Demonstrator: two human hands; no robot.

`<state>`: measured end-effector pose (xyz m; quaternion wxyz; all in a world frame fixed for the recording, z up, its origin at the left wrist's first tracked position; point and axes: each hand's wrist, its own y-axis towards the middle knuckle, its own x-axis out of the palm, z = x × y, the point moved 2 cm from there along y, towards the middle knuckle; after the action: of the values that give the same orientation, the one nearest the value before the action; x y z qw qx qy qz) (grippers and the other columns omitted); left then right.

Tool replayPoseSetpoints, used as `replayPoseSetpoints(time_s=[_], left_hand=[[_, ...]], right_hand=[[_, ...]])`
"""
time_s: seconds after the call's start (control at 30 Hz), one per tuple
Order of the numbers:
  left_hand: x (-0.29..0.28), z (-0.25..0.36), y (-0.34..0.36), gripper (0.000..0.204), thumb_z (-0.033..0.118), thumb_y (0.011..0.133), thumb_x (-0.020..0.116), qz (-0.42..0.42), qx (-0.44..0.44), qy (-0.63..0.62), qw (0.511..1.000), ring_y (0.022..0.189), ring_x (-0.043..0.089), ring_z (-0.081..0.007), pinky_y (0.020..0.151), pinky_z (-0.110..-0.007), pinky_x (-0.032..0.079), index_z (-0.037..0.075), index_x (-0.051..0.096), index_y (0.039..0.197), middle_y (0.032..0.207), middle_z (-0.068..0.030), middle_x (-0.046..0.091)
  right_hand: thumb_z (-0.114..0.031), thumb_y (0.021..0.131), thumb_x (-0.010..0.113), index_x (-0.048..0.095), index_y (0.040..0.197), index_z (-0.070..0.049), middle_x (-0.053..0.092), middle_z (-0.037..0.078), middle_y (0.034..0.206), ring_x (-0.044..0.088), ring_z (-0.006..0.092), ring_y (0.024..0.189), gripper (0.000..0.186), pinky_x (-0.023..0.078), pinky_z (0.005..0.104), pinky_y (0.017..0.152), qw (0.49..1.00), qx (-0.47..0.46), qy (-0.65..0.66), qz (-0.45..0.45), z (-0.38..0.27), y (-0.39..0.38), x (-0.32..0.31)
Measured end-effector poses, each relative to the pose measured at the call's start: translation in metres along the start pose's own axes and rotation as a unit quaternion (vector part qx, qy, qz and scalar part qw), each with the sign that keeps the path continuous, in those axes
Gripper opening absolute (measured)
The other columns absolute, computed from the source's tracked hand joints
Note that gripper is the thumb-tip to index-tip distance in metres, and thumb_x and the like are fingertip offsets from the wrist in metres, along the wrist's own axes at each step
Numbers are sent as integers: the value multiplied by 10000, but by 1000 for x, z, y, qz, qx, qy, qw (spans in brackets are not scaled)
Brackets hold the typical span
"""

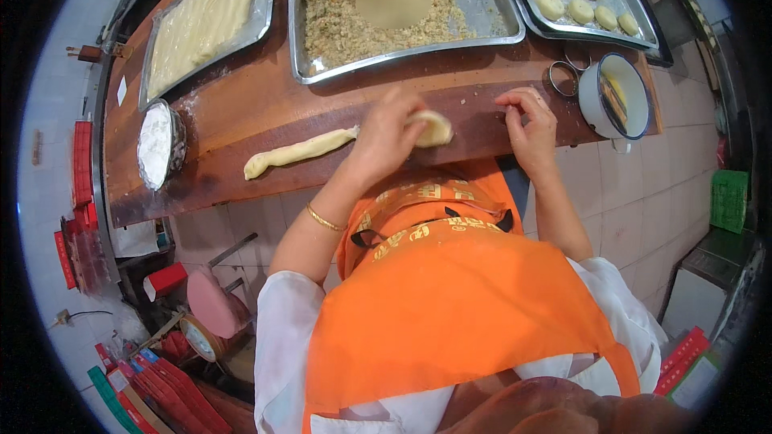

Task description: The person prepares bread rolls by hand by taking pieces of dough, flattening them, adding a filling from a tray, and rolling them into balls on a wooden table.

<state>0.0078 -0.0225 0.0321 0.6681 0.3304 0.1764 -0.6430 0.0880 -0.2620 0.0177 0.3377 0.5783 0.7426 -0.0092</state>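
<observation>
My left hand [390, 133] is over the front part of the wooden table, its fingers curled against a pale, flattened round of dough [434, 128]. Part of that round is hidden behind the fingers. Left of it lies a long dough rope [301, 151], its right end reaching my left wrist. To the right, my right hand [531, 124] hovers at the table's front edge. Its fingers are bent, with a gap between thumb and forefinger, and I see nothing held there.
A steel tray [492, 12] of crumbly filling stands behind my hands. Farther left is a plastic-covered tray of dough strips [205, 20]; at right, a tray holds several dough rounds [551, 6]. A flour bowl [154, 145], metal ring [563, 78] and enamel mug [591, 100] flank the workspace.
</observation>
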Motion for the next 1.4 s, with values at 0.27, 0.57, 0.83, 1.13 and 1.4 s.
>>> replayPoseSetpoints(time_s=[0.27, 0.57, 0.83, 1.13, 1.4], left_hand=[[68, 8, 41, 177, 74, 797, 600, 63, 250, 124, 958, 960, 644, -303, 833, -417, 515, 72, 639, 970, 999, -118, 649], [36, -4, 2, 206, 58, 809, 598, 8, 267, 156, 951, 1030, 665, -307, 861, -383, 550, 22, 635, 1008, 1097, -143, 679], [27, -29, 13, 160, -38, 783, 566, 131, 111, 274, 946, 861, 603, -347, 727, -444, 509, 37, 622, 913, 905, -127, 628], [13, -24, 1, 147, 47, 923, 416, 184, -208, -558, 782, 962, 666, -243, 792, -362, 557, -21, 514, 1010, 1093, -172, 627], [21, -33, -42, 294, 135, 956, 615, 219, -175, -288, 916, 983, 636, -163, 889, -325, 520, -9, 622, 1213, 1067, -87, 691]], right_hand=[[74, 838, 557, 673, 915, -3, 657, 100, 906, 637, 215, 810, 159, 497, 290, 725, 1000, 11, -7, 4, -9, -9, -24], [73, 838, 553, 668, 909, 2, 661, 102, 911, 642, 211, 823, 152, 494, 289, 740, 1000, 23, 1, 10, 0, -20, -29], [70, 855, 544, 670, 920, -1, 656, 105, 902, 627, 209, 812, 159, 488, 293, 731, 999, 6, 14, -41, -14, -14, -15], [-92, 946, 600, 673, 992, -17, 683, 160, 989, 686, 255, 877, 115, 532, 370, 737, 991, 21, -12, -128, -43, 67, 24], [-480, 968, 500, 422, 1463, -179, 551, 277, 1288, 619, 446, 1068, 585, 520, 536, 869, 919, -77, -311, -231, -38, 175, 125]])
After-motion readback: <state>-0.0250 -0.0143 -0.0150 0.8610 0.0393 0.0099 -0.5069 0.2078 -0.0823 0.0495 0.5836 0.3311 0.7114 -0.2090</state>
